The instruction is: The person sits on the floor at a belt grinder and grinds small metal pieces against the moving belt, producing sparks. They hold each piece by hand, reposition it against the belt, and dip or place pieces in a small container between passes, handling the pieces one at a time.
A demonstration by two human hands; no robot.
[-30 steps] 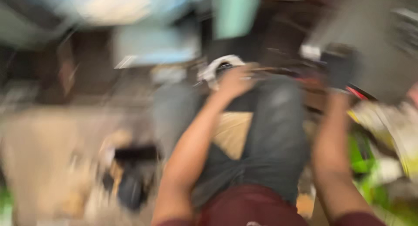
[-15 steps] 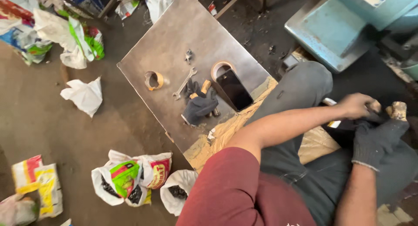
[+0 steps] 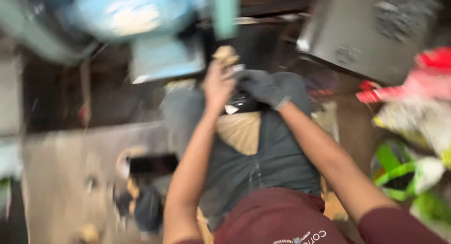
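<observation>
Both hands have swung to centre: bare left hand (image 3: 218, 84) clutches one rag (image 3: 226, 55); gloved right hand (image 3: 263, 86) grips one dark part (image 3: 242, 102).

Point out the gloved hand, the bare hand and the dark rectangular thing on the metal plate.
Right hand (image 3: 262, 87), head view, back of the glove.
Left hand (image 3: 218, 84), head view, back of the hand.
Dark rectangle (image 3: 153, 164), head view, its middle.

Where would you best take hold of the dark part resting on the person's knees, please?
Judging loosely through the blur: the dark part lies flat across the knees, the bare left hand at its left edge and the gloved right hand on its right. Its near edge, toward the person, looks free, so a grip from that side seems best.
</observation>
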